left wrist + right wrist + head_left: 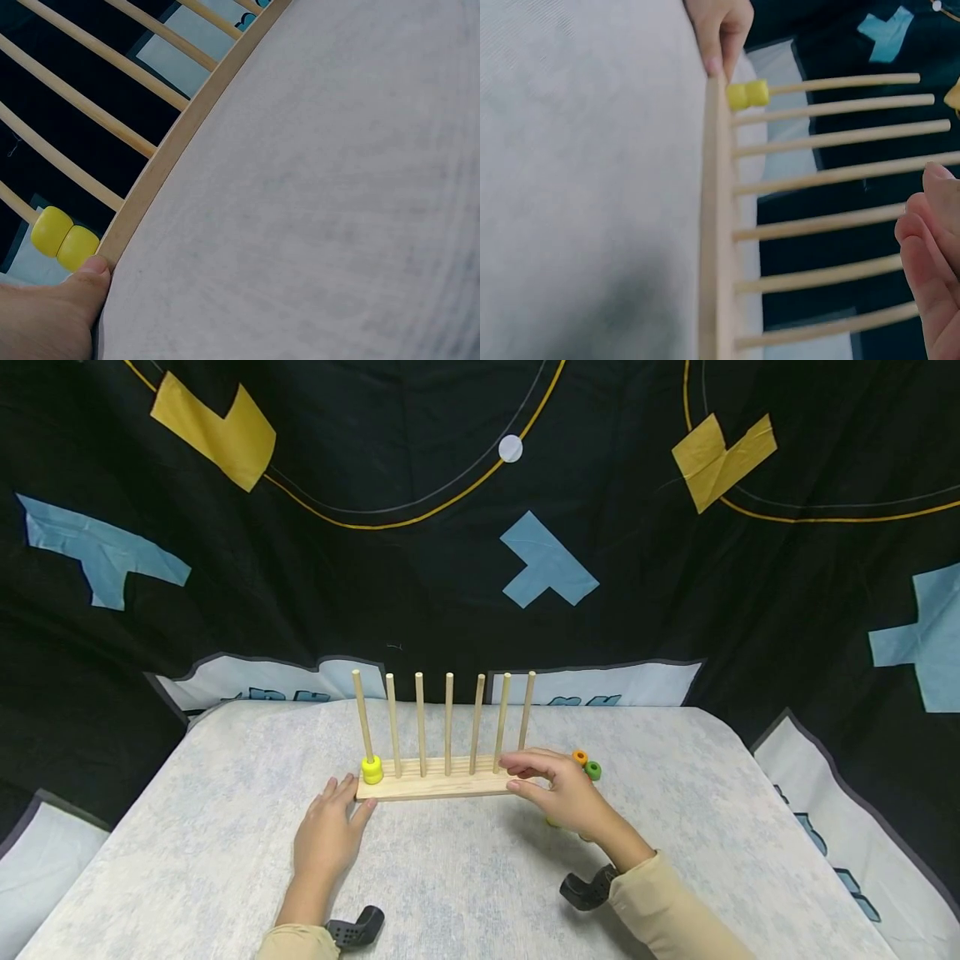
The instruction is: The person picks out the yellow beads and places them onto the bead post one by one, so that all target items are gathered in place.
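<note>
Only from the head view can I see the orange bead [581, 752] and green bead [593, 772], just beside the right hand [558, 789], at three o'clock from the wooden rack [442, 787]. The left wrist view shows the left thumb [94, 265] touching the base's edge near the yellow beads [372, 777]; the left hand [326, 839] has its fingers fairly straight, laid against the rack's nine o'clock end. The right hand is above the opposite end, fingers loosely bent, a gap between them and the thumb; I see nothing in its grip.

The rack is pale, smooth, grained wood with seven round, slender pegs [449, 727]. Two glossy, rounded yellow beads are stacked on the nine o'clock peg. Beneath lies a mottled whitish tablecloth [427, 885].

The rack's long axis runs nine to three o'clock, pegs pointing to twelve; in the right wrist view they point towards three.
</note>
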Demonstrator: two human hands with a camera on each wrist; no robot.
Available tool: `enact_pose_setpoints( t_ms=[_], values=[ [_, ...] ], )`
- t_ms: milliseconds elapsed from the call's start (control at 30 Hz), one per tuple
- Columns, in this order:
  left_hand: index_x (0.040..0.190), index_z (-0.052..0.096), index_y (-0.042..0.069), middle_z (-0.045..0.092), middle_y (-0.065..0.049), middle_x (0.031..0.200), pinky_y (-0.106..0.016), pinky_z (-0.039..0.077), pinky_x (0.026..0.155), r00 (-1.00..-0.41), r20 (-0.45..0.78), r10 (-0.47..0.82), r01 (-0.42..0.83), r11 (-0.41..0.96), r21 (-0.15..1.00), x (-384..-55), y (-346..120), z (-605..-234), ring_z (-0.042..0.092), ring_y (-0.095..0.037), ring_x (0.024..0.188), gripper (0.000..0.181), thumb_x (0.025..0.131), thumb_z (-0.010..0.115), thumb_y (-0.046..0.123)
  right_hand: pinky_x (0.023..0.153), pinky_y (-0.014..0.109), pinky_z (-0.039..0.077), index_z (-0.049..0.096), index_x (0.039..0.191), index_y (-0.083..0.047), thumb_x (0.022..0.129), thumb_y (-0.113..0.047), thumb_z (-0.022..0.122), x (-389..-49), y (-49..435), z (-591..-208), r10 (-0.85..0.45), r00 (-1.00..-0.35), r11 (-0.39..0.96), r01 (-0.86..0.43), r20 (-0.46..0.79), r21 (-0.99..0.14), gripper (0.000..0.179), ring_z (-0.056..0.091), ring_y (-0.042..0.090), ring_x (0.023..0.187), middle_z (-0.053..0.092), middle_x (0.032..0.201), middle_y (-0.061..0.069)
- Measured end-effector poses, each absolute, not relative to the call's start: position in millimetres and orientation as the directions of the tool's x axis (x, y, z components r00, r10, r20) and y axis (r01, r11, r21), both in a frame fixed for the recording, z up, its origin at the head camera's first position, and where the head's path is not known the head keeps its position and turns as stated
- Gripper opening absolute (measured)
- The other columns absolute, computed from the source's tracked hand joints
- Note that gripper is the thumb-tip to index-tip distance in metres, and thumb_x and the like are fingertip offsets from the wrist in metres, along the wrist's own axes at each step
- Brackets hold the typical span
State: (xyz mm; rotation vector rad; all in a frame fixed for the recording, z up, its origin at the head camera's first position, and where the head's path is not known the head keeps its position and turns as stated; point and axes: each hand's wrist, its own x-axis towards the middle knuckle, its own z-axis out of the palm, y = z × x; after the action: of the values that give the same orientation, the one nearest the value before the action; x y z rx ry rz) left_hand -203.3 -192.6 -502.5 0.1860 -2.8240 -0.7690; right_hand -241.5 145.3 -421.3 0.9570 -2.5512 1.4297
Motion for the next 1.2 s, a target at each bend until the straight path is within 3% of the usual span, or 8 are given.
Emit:
enact_pose_setpoints(
  t_ms=[367, 567, 800, 1067, 1200],
  values=[
    [0.147, 0.044, 0.000, 0.040, -0.017, 0.156, -0.058, 0.020, 0.123, -0.970, 0.169, -0.176, -0.065, 0.856, 0.513, -204, -192, -503, 0.027, -0.041, 0.149, 0.060, 0.100, 0.057, 0.036, 0.092, 0.033, 0.059, 0.067, 0.125, -0.009, 0.093, -0.014, 0.070, -244, 190, -445, -0.407, -0.849, 0.455, -0.507, 0.336, -0.732, 0.032, 0.069, 0.021, 0.107, 0.071, 0.122, 0.006],
    [0.147, 0.044, 0.000, 0.039, -0.017, 0.156, -0.060, 0.019, 0.122, -0.970, 0.167, -0.178, -0.067, 0.853, 0.517, -204, -192, -502, 0.027, -0.041, 0.149, 0.061, 0.100, 0.058, 0.036, 0.093, 0.033, 0.058, 0.066, 0.127, -0.008, 0.094, -0.013, 0.069, -244, 217, -456, -0.342, -0.898, 0.511, -0.424, 0.276, -0.748, 0.033, 0.068, 0.022, 0.107, 0.070, 0.122, 0.009],
    [0.147, 0.043, 0.001, 0.040, -0.018, 0.156, -0.061, 0.020, 0.121, -0.970, 0.165, -0.177, -0.069, 0.855, 0.513, -203, -193, -502, 0.027, -0.042, 0.149, 0.061, 0.100, 0.058, 0.036, 0.096, 0.037, 0.057, 0.066, 0.127, -0.008, 0.094, -0.013, 0.069, -240, 237, -467, -0.295, -0.936, 0.581, -0.336, 0.193, -0.741, 0.034, 0.067, 0.023, 0.113, 0.070, 0.123, 0.004],
    [0.148, 0.043, 0.001, 0.039, -0.018, 0.156, -0.062, 0.021, 0.120, -0.971, 0.164, -0.176, -0.069, 0.857, 0.510, -203, -194, -503, 0.027, -0.042, 0.149, 0.061, 0.101, 0.057, 0.037, 0.090, 0.037, 0.060, 0.069, 0.123, -0.008, 0.089, -0.016, 0.075, -231, 247, -474, -0.342, -0.903, 0.619, -0.425, 0.261, -0.660, 0.035, 0.070, 0.024, 0.105, 0.070, 0.122, 0.004],
    [0.148, 0.043, 0.001, 0.039, -0.018, 0.156, -0.059, 0.020, 0.122, -0.970, 0.167, -0.178, -0.069, 0.856, 0.513, -204, -193, -504, 0.027, -0.042, 0.149, 0.061, 0.101, 0.057, 0.037, 0.087, 0.037, 0.060, 0.071, 0.118, -0.009, 0.087, -0.018, 0.077, -226, 248, -474, -0.350, -0.898, 0.637, -0.437, 0.267, -0.636, 0.033, 0.070, 0.015, 0.095, 0.072, 0.115, 0.001]
  ],
)
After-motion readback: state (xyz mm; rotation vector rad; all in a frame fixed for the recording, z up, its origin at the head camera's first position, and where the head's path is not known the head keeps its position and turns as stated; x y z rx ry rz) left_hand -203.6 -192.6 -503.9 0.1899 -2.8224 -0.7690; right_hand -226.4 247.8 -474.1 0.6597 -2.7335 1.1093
